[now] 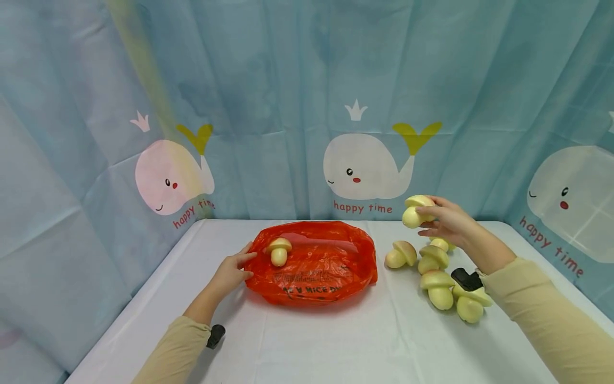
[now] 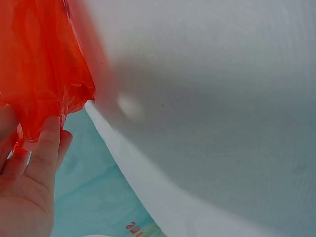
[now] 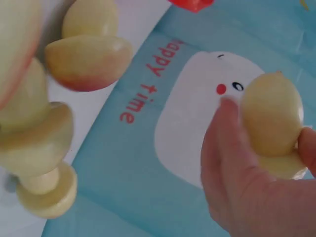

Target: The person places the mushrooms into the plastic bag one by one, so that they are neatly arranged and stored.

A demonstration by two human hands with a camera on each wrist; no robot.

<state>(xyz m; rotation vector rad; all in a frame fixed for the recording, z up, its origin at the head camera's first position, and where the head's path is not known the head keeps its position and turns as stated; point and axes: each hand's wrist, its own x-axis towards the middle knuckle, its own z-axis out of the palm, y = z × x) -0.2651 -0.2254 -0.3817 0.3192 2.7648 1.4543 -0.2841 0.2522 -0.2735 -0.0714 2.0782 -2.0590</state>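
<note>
A red plastic bag [image 1: 312, 293] lies spread open on the table, with one pale yellow toy mushroom [image 1: 279, 255] inside at its left. At the bag's left edge, my left hand [image 1: 233, 271] pinches the thin red plastic [image 2: 44, 59] between thumb and fingers. Raised above the table on the right, my right hand [image 1: 448, 220] grips another toy mushroom [image 1: 416, 212] by thumb and fingers. That mushroom [image 3: 272, 116] also shows in the right wrist view. Below the right hand lie several more toy mushrooms, among them one nearest the bag [image 1: 400, 255] and one at the front [image 1: 470, 306].
A white cloth [image 1: 326, 346] covers the table. Behind it hangs a blue curtain [image 1: 288, 106] printed with whales. Black straps with small devices sit at both wrists. The loose mushrooms are clustered right of the bag, under the right forearm.
</note>
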